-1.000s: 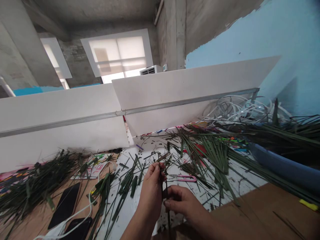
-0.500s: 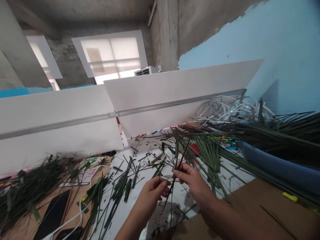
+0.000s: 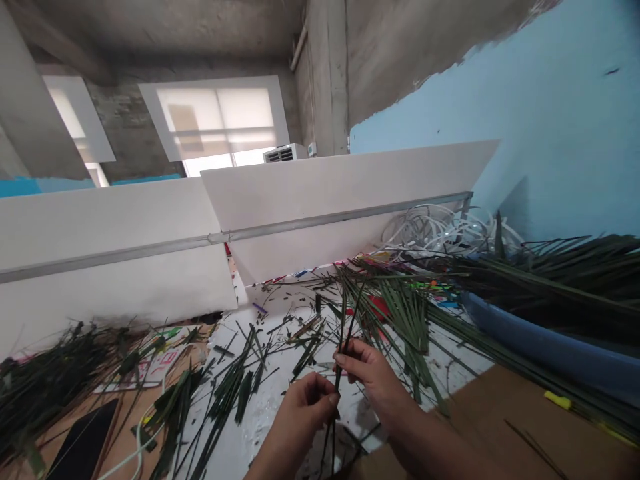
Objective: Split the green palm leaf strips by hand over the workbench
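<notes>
Dark leaf strips [image 3: 339, 379], well left of the blue tub [image 3: 525, 341]: pinched in my left hand [image 3: 307, 408] and right hand [image 3: 373, 373], upper ends parted. Apparently separated already: loose strips [image 3: 227, 393], farther left. Seemingly unworked: long leaves [image 3: 575, 277], heaped in the tub.

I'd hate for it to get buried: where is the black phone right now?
In the head view, the black phone lies at the lower left, below the dark leaf pile and left of the white cable.

Long, thin, blackish-green leaf strips [image 3: 339, 375]. Curved, dull-blue plastic tub [image 3: 540, 345]; flat white worktop [image 3: 273, 377], speckled dark.
</notes>
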`<state>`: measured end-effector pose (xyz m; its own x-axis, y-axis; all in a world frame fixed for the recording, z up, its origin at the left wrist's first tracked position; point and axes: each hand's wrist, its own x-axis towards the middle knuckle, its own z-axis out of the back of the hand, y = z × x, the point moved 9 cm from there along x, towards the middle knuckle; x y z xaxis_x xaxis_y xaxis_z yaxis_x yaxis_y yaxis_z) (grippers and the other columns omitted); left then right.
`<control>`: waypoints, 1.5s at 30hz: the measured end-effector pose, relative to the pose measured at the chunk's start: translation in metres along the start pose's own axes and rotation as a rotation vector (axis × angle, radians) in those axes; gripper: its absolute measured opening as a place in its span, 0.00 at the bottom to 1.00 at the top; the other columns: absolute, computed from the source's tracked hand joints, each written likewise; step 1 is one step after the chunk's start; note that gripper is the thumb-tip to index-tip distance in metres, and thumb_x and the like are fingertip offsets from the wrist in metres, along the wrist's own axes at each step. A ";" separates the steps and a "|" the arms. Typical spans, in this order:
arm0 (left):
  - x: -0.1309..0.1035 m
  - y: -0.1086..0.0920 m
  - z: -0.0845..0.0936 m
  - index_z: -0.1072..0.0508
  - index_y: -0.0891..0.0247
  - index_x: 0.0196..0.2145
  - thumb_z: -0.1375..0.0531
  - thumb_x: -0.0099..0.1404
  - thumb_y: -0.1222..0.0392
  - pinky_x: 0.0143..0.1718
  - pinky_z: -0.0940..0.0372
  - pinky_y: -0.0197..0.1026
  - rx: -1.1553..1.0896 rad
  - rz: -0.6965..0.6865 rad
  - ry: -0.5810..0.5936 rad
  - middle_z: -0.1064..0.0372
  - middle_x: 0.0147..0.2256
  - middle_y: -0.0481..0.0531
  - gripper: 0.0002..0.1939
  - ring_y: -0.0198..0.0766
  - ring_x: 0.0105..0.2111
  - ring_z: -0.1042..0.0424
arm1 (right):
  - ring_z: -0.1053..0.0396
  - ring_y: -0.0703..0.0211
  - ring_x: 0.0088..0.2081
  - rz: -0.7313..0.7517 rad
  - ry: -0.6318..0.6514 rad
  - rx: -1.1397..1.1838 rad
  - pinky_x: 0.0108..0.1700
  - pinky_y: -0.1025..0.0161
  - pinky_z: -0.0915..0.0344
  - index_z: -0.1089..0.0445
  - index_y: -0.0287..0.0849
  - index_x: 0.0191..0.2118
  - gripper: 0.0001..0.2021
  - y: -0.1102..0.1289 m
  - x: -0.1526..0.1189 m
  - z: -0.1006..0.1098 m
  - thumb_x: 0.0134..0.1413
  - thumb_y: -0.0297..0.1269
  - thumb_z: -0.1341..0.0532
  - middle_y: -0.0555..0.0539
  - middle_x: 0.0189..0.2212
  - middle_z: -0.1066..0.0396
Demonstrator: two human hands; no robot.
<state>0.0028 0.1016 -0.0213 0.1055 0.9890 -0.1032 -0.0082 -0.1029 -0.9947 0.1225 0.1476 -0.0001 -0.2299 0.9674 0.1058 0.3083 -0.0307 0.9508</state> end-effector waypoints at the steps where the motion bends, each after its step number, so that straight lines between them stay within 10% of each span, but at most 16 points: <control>1: 0.002 0.003 -0.001 0.32 0.63 0.26 0.32 0.46 0.46 0.22 0.52 0.35 -0.014 0.002 0.015 0.38 0.18 0.43 0.20 0.30 0.18 0.44 | 0.43 0.63 0.25 -0.004 0.006 0.001 0.29 0.64 0.46 0.28 0.41 0.28 0.15 0.000 0.000 -0.001 0.39 0.47 0.30 0.51 0.24 0.33; 14: -0.002 -0.016 0.014 0.29 0.64 0.25 0.34 0.51 0.46 0.27 0.46 0.37 0.118 -0.119 -0.105 0.35 0.21 0.47 0.17 0.34 0.23 0.40 | 0.41 0.62 0.25 -0.032 0.120 -0.154 0.28 0.65 0.46 0.34 0.42 0.24 0.16 -0.021 -0.001 -0.015 0.38 0.47 0.30 0.53 0.21 0.36; 27: 0.007 0.007 0.014 0.32 0.63 0.25 0.32 0.44 0.40 0.21 0.53 0.36 -0.049 -0.011 -0.061 0.34 0.19 0.46 0.24 0.29 0.16 0.46 | 0.39 0.61 0.26 -0.088 0.109 -0.189 0.29 0.64 0.44 0.32 0.41 0.23 0.12 -0.013 -0.004 -0.014 0.40 0.45 0.35 0.51 0.21 0.35; 45: -0.002 -0.007 0.017 0.30 0.63 0.26 0.38 0.50 0.55 0.28 0.46 0.38 0.145 -0.064 -0.127 0.33 0.24 0.48 0.09 0.35 0.25 0.40 | 0.38 0.61 0.26 -0.073 0.154 -0.323 0.28 0.65 0.44 0.34 0.41 0.22 0.05 -0.022 0.001 -0.011 0.34 0.36 0.39 0.51 0.21 0.32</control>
<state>-0.0145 0.1018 -0.0145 -0.0162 0.9994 -0.0305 -0.1493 -0.0326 -0.9882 0.1051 0.1463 -0.0179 -0.3845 0.9215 0.0538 -0.0153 -0.0647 0.9978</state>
